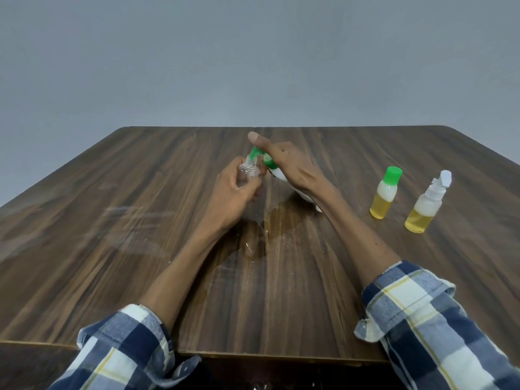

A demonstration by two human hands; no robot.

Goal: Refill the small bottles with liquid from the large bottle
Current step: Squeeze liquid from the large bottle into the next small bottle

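My left hand grips a small clear bottle with an open threaded neck, held above the wooden table. My right hand holds the large white bottle tilted, its green flip-top nozzle touching the small bottle's mouth. The large bottle's lower body is hidden behind my right wrist. The small bottle looks nearly empty, with droplets inside.
Two small bottles part-filled with yellow liquid stand at the right: one with a green cap, one with an open white flip cap. A puddle of spilled liquid lies on the table beneath my hands.
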